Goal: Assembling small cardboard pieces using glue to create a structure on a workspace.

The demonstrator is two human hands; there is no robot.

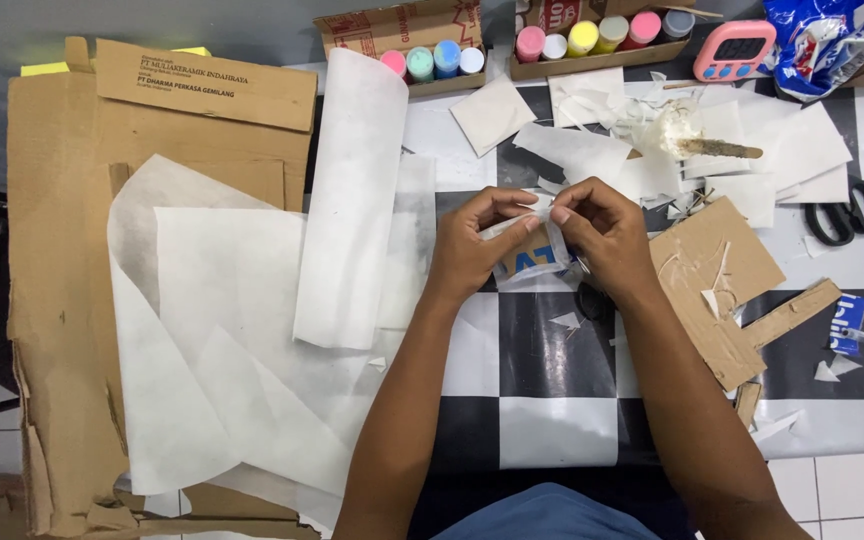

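Head view: left hand point(467, 250) and right hand point(602, 235) both pinch a small paper-wrapped box point(530, 258) over the checkered table point(552, 420), fingertips pressed on its thin white covering. Risk: paper tears or creases if pulled unevenly; glue brush point(717, 148) nearby could smear scraps.

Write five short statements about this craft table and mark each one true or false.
1. Both hands, the left hand and the right hand, hold one small cardboard piece wrapped in white paper. True.
2. The black-handled scissors lie left of the hands. False: they lie to the right.
3. The pink digital timer stands at the table's far edge. True.
4. The checkered black-and-white tablecloth is red. False: black and white.
5. The right hand holds the glue-covered wooden stick. False: it lies apart on paper scraps.
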